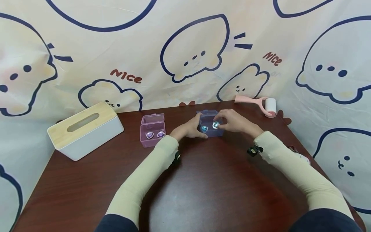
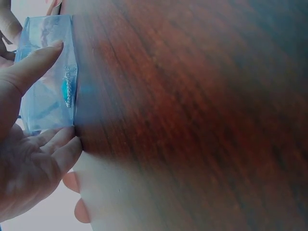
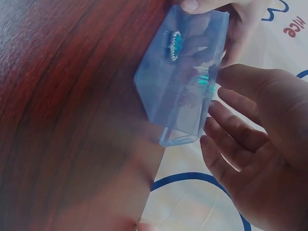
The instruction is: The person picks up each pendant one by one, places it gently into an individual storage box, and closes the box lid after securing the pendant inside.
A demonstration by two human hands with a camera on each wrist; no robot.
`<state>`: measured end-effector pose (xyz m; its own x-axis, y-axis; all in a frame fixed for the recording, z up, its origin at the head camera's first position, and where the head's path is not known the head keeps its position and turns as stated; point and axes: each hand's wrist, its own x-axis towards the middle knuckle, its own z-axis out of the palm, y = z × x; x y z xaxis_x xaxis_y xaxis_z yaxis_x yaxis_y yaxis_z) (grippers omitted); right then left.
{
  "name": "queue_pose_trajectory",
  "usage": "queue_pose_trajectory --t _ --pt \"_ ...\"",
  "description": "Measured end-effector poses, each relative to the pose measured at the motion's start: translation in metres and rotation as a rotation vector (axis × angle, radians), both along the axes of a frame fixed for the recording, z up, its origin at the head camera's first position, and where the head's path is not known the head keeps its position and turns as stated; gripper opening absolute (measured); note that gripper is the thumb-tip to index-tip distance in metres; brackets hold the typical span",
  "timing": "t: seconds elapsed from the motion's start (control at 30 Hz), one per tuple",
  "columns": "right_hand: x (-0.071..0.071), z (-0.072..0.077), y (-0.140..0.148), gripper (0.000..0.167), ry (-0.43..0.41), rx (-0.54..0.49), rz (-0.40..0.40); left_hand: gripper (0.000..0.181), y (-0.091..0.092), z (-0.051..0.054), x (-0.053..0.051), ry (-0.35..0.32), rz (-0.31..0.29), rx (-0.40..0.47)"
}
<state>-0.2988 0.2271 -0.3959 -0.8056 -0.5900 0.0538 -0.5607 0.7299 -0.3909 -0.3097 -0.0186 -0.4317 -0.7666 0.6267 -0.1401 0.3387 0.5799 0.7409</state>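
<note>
A clear blue plastic box (image 1: pixel 211 131) stands on the table with its lid raised at the back. My left hand (image 1: pixel 192 126) grips the box by its left side, thumb in front and fingers behind, as the left wrist view shows. Inside lies a blue gem (image 1: pixel 204 128) with a sparkling rim, also seen through the wall in the right wrist view (image 3: pixel 176 45). My right hand (image 1: pixel 232 120) pinches a second blue gem (image 1: pixel 215 124) with thumb and forefinger at the box's right side. The right fingertips are partly hidden behind the box wall in the right wrist view.
Left of the blue box stands an open pink-purple box (image 1: pixel 148 141) with two purple gems (image 1: pixel 149 135) in it. A tissue box (image 1: pixel 90 135) with a wooden top is at the far left. A pink-handled lint roller (image 1: pixel 271 107) lies at the back right, against the patterned cloth.
</note>
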Motion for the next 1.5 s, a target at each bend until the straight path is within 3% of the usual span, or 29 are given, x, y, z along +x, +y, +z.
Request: queue_pose_trajectory --t 0.3,0.5,0.63,0.77,0.93,1.03,1.27,1.5 --pt "0.001 0.004 0.003 0.03 0.049 -0.053 -0.012 0.104 -0.001 0.003 0.002 -0.01 0.016 -0.005" --pt "-0.004 0.0 0.008 0.031 0.038 -0.128 -0.166 0.125 0.0 0.002 0.006 -0.078 0.108 0.057" --pt "-0.014 -0.008 0.009 0.043 -0.054 -0.184 -0.321 0.118 0.001 0.0 0.008 -0.135 0.174 0.094" --pt "-0.026 -0.017 0.008 0.059 -0.211 -0.256 -0.436 0.103 0.002 0.0 0.009 -0.131 0.211 0.043" --pt "-0.04 -0.03 0.003 0.063 -0.438 -0.352 -0.489 0.097 0.002 0.001 0.01 -0.114 0.216 0.004" --pt "-0.045 -0.036 0.001 0.057 -0.508 -0.402 -0.512 0.095 0.002 0.002 0.01 -0.103 0.212 -0.003" --pt "-0.051 -0.04 -0.005 0.049 -0.566 -0.519 -0.552 0.094 0.006 0.004 0.011 -0.012 0.239 -0.072" --pt "-0.056 -0.04 -0.008 0.05 -0.562 -0.565 -0.585 0.092 0.007 0.005 0.01 0.009 0.243 -0.088"
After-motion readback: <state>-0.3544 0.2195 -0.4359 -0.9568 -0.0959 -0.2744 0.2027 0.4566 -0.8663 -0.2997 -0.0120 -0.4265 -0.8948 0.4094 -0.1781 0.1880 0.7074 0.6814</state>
